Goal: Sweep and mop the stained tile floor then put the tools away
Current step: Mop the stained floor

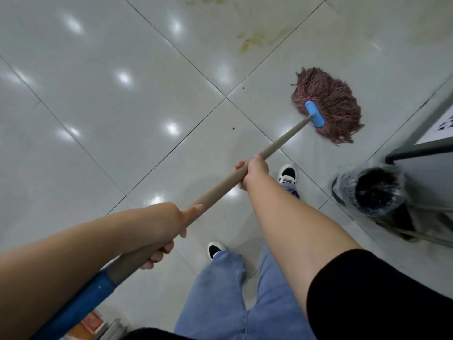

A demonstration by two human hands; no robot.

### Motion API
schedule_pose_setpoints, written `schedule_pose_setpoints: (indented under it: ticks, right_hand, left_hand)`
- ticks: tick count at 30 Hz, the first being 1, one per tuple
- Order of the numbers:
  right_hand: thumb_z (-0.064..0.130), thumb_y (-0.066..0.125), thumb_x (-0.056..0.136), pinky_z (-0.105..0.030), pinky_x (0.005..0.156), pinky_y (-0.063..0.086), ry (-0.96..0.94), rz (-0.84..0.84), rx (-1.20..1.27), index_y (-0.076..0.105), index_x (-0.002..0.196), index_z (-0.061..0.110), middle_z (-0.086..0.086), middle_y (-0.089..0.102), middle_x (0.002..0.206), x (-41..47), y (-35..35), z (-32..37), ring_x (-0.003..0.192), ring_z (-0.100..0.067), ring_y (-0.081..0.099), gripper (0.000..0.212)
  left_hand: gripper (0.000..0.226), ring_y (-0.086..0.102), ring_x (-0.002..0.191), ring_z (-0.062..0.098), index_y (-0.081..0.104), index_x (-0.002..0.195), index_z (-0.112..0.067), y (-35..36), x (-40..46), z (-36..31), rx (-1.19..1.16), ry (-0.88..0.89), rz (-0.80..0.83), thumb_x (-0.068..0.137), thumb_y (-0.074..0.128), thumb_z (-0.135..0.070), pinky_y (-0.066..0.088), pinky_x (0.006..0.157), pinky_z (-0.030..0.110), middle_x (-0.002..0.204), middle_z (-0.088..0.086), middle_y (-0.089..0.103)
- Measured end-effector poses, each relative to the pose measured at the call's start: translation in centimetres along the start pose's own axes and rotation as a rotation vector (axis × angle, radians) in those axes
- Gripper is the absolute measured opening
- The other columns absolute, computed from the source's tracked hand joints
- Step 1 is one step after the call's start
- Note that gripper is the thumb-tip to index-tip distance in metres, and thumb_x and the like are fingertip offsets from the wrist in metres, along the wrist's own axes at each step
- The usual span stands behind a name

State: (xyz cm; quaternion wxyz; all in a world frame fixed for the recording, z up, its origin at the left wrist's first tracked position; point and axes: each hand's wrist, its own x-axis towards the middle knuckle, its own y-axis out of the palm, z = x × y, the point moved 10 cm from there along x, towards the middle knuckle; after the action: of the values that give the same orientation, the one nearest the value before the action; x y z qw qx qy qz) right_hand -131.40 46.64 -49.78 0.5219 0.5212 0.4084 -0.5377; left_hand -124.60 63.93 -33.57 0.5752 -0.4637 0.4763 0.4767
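Observation:
I hold a mop with both hands. Its reddish-brown string head lies flat on the glossy pale tile floor at the right, under a blue clamp. The grey-brown handle runs diagonally down to a blue grip at the lower left. My right hand is closed around the middle of the handle. My left hand grips it lower, just above the blue section. A yellowish-brown stain spreads on the tiles beyond the mop head, apart from it.
A round bin lined with a clear plastic bag stands at the right, next to a grey table leg and frame. Small dark specks dot the tiles. My feet in black-and-white shoes stand behind the mop.

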Motion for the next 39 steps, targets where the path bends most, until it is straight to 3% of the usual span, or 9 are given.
schedule_pose_setpoints:
  ticks: [3, 8, 14, 20, 25, 29, 31, 38, 39]
  right_hand:
    - [0.039, 0.039, 0.099, -0.011, 0.034, 0.038, -0.053, -0.019, 0.029, 0.037, 0.072, 0.013, 0.001, 0.04, 0.026, 2.9, 1.1, 7.1, 0.018, -0.01, 0.035, 0.037]
    - [0.037, 0.04, 0.099, -0.009, 0.032, 0.036, -0.146, -0.095, 0.028, 0.036, 0.071, 0.013, -0.003, 0.043, 0.041, 9.0, 1.9, 25.9, 0.016, -0.01, 0.034, 0.037]
    - [0.029, 0.041, 0.098, -0.013, 0.034, 0.041, -0.243, -0.247, -0.053, 0.046, 0.096, 0.013, -0.005, 0.051, 0.053, 13.7, 1.1, 49.8, 0.028, -0.013, 0.044, 0.016]
    - [0.028, 0.035, 0.099, -0.012, 0.03, 0.037, -0.254, -0.275, -0.125, 0.039, 0.074, 0.012, -0.001, 0.046, 0.062, 16.5, -0.3, 63.2, 0.02, -0.012, 0.042, 0.03]
    - [0.033, 0.035, 0.099, -0.015, 0.035, 0.043, -0.234, -0.293, -0.21, 0.045, 0.094, 0.012, -0.005, 0.052, 0.075, 18.7, -1.8, 63.0, 0.044, -0.011, 0.05, 0.023]
    - [0.035, 0.037, 0.098, -0.022, 0.033, 0.048, -0.208, -0.354, -0.282, 0.044, 0.107, 0.008, -0.011, 0.051, 0.075, 18.4, -3.3, 58.6, 0.028, -0.019, 0.053, 0.03]
    - [0.031, 0.039, 0.097, -0.028, 0.034, 0.05, -0.203, -0.382, -0.323, 0.047, 0.105, 0.01, -0.011, 0.051, 0.076, 17.6, -4.1, 55.7, 0.041, -0.022, 0.053, 0.023]
    - [0.03, 0.048, 0.098, -0.034, 0.063, 0.055, -0.061, -0.096, -0.293, 0.055, 0.091, 0.013, -0.001, 0.062, 0.099, 14.6, -1.8, 36.1, 0.091, -0.015, 0.066, 0.02]
    - [0.032, 0.047, 0.098, -0.03, 0.057, 0.054, -0.04, -0.075, -0.29, 0.054, 0.093, 0.013, -0.002, 0.06, 0.103, 13.9, -1.7, 32.5, 0.087, -0.015, 0.066, 0.021]
  left_hand:
    - [0.061, 0.031, 0.026, 0.014, 0.048, 0.086, -0.011, -1.3, 1.4, -7.1, 0.021, 0.009, -0.037, 0.084, 0.036, -0.071, 0.035, 0.038, 0.014, 0.052, 0.004, 0.04]
    - [0.06, 0.031, 0.021, 0.012, 0.042, 0.083, -0.01, -2.5, 3.2, -26.2, 0.016, 0.068, 0.01, 0.087, 0.031, -0.069, 0.035, 0.04, 0.01, 0.058, 0.005, 0.039]
    - [0.063, 0.035, 0.028, 0.014, 0.043, 0.077, -0.008, -2.8, 4.3, -50.1, 0.011, 0.153, 0.126, 0.086, 0.032, -0.07, 0.036, 0.041, 0.012, 0.031, 0.0, 0.038]
    - [0.056, 0.03, 0.019, 0.009, 0.036, 0.083, -0.013, -2.3, 5.0, -64.1, -0.092, 0.245, 0.146, 0.086, 0.039, -0.068, 0.035, 0.035, 0.011, 0.044, 0.002, 0.039]
    - [0.062, 0.03, 0.019, 0.01, 0.04, 0.099, -0.01, -0.4, 7.2, -63.4, -0.069, 0.21, 0.179, 0.085, 0.039, -0.07, 0.035, 0.035, 0.01, 0.049, 0.004, 0.038]
    - [0.073, 0.032, 0.024, 0.013, 0.042, 0.115, -0.007, 1.6, 8.6, -58.9, 0.024, 0.234, 0.188, 0.086, 0.028, -0.072, 0.037, 0.037, 0.013, 0.036, 0.003, 0.036]
    - [0.081, 0.034, 0.026, 0.014, 0.046, 0.117, -0.004, 2.5, 8.9, -55.5, 0.079, 0.221, 0.175, 0.084, 0.026, -0.075, 0.04, 0.04, 0.017, 0.035, 0.004, 0.037]
    - [0.069, 0.035, 0.029, 0.012, 0.05, 0.084, -0.013, -0.5, 9.1, -34.6, -0.021, 0.092, 0.204, 0.077, 0.034, -0.079, 0.034, 0.043, 0.012, 0.035, -0.004, 0.039]
    - [0.068, 0.034, 0.029, 0.012, 0.049, 0.083, -0.013, -0.8, 9.0, -30.8, -0.027, 0.082, 0.201, 0.078, 0.034, -0.079, 0.033, 0.043, 0.012, 0.038, -0.004, 0.039]
